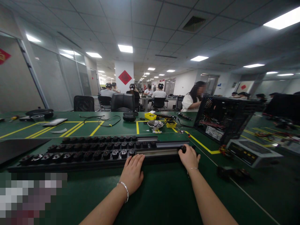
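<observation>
Long black channel rails (161, 152) lie side by side on the green table, filled on the left with several rows of small black round parts (97, 154), some with silvery tops. My left hand (133, 170) rests its stretched fingers on the near rail, beside the last parts of the front row. At the rails' right end, my right hand (189, 158) has its fingers closed round a small black round part (183, 149). The fingers partly hide that part, so its exact kind does not show.
An opened computer case (217, 117) stands at the right, with a power supply unit (253, 151) before it. Behind the rails are a metal bowl (155, 125), yellow bins (150, 116) and a black cable (103, 118). A person (193, 98) sits across the table.
</observation>
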Demonstrator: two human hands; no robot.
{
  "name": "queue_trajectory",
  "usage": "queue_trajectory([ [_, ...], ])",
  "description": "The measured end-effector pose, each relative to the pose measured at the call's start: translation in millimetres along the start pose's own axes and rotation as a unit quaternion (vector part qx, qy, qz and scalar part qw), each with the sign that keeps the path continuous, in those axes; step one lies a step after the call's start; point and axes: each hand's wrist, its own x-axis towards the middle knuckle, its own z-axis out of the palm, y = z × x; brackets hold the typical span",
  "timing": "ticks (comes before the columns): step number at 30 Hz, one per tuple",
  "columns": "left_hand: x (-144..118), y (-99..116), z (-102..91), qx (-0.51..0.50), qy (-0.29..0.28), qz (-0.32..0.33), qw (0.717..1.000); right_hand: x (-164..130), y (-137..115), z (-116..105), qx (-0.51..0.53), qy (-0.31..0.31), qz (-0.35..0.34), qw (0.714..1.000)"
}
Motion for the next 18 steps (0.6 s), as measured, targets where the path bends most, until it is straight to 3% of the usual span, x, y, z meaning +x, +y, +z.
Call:
queue_trajectory([
  [10,0.0,0.1,-0.8,0.005,0.000,0.001,1.000,2.6,2.3,0.1,0.003,0.004,0.011,1.000],
  [18,0.5,1.5,-2.5,0.001,-0.002,-0.003,1.000,2.5,8.8,1.4,-0.014,0.049,0.025,0.998],
])
